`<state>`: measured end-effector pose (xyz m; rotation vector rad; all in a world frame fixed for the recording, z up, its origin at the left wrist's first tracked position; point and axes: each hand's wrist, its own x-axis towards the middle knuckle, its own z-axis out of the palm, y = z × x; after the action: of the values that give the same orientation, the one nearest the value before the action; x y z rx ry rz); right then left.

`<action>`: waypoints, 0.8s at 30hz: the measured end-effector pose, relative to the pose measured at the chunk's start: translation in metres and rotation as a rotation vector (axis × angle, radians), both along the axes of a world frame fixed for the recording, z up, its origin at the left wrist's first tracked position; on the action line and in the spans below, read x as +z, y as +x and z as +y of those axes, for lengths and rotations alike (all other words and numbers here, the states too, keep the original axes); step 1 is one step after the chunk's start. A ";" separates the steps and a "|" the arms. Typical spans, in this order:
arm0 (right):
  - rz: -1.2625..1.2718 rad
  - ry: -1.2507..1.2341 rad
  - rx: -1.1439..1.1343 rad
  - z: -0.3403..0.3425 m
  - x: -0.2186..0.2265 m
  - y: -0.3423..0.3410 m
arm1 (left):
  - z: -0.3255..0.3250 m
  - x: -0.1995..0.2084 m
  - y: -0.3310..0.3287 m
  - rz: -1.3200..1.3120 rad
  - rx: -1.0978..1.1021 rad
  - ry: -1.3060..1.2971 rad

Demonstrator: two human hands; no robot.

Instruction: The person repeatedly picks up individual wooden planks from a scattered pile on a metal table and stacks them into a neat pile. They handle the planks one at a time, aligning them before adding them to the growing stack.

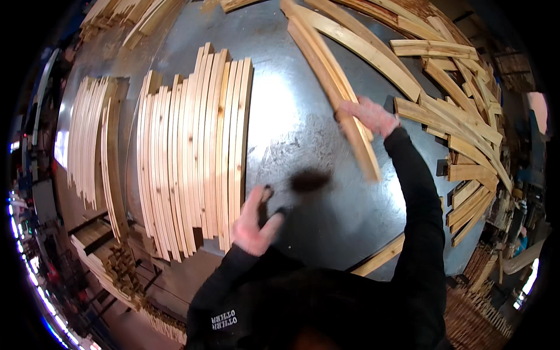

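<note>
While the right hand (370, 116) holds on to some long wooden boards (318, 61), the left hand (254, 224) has nothing in it that I can see. The right hand is closed on the boards below their middle, with its thumb and fingers pressed against the wood. I can see at least two boards there, side by side, and their near end is blurry. They slant over the gray metal counter (274, 105), with the far end leaning to the left. I can't tell if they touch the counter.

The left hand is open, with a wide gap between the thumb and the pointing finger. It is just beside the near right corner of a big row of light boards (192, 151). I can't tell if it touches them. Those boards lie close together, and their ends don't line up.

Farther left is a smaller row of thin boards (90, 134). On the right side of the counter is a messy pile of boards (466, 116), pointing many ways. One more board (382, 256) sticks out beside the right sleeve (417, 186), which is black.
</note>
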<state>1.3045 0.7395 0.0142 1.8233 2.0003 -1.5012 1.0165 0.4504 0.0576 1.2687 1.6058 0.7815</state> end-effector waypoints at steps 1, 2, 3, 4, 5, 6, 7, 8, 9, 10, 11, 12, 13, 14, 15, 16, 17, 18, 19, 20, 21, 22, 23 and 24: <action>0.730 -0.495 -0.204 -0.024 -0.022 0.004 | 0.007 -0.019 0.016 -0.441 0.093 -0.114; 1.010 -0.693 -0.380 -0.051 -0.029 -0.007 | 0.012 -0.043 0.024 -0.591 0.023 -0.195; 1.053 -0.751 -0.398 -0.069 -0.037 -0.014 | 0.022 -0.065 0.034 -0.888 0.011 -0.485; 1.101 -0.795 -0.416 -0.080 -0.040 -0.020 | 0.026 -0.084 0.045 -1.330 -0.022 -0.590; 0.942 -0.634 -0.403 -0.091 -0.042 -0.022 | 0.038 -0.085 0.058 -1.385 -0.113 -0.638; 0.788 -0.474 -0.393 -0.101 -0.045 -0.021 | 0.058 -0.054 0.065 -1.236 -0.080 -0.683; 0.630 -0.308 -0.380 -0.109 -0.047 -0.020 | 0.058 -0.058 0.067 -1.012 -0.050 -0.695; 0.630 -0.304 -0.368 -0.115 -0.050 -0.020 | 0.055 -0.063 0.066 -0.788 -0.019 -0.702; 0.625 -0.304 -0.356 -0.122 -0.055 -0.018 | 0.048 -0.070 0.063 -0.778 0.028 -0.670; 0.620 -0.298 -0.349 -0.128 -0.051 -0.019 | 0.043 -0.080 0.057 -0.768 0.069 -0.636; 0.465 -0.168 -0.241 -0.144 -0.046 -0.029 | 0.037 -0.090 0.051 -0.757 0.111 -0.602; 0.288 -0.035 -0.130 -0.158 -0.032 -0.046 | 0.030 -0.103 0.049 -0.647 0.202 -0.476; 0.113 0.087 -0.034 -0.171 -0.017 -0.062 | 0.020 -0.116 0.048 -0.536 0.289 -0.351; 0.081 0.198 -0.022 -0.196 -0.012 -0.075 | 0.011 -0.122 0.047 -0.422 0.371 -0.231; -0.058 0.096 0.170 -0.207 -0.006 -0.088 | 0.020 -0.092 0.046 -0.285 0.345 -0.287; -0.081 0.157 0.292 -0.203 -0.008 -0.095 | 0.020 -0.087 0.043 -0.234 0.346 -0.242; -0.103 0.219 0.416 -0.197 -0.011 -0.100 | 0.017 -0.085 0.042 -0.183 0.349 -0.198; -0.128 0.284 0.538 -0.189 -0.013 -0.104 | 0.018 -0.084 0.037 -0.133 0.350 -0.150; -0.342 0.887 0.438 -0.160 -0.022 -0.099 | 0.012 -0.101 0.021 -0.125 0.298 -0.200; -0.361 1.086 0.282 -0.115 -0.021 -0.104 | 0.011 -0.097 0.022 -0.072 0.321 -0.223; -0.353 1.268 0.113 -0.071 -0.023 -0.113 | 0.009 -0.093 0.025 -0.017 0.358 -0.245; -0.168 1.048 -0.043 -0.028 -0.006 -0.128 | 0.006 -0.091 0.028 0.034 0.394 -0.268; -0.274 1.041 -0.045 -0.011 -0.021 -0.133 | 0.004 -0.097 0.028 0.159 0.302 -0.323; -0.370 1.028 -0.047 -0.002 -0.049 -0.141 | 0.006 -0.094 0.032 0.328 0.277 -0.313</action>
<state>1.1632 0.7377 -0.0348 2.1624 2.7183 0.0169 1.0489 0.4559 -0.0367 0.9951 2.1082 0.4728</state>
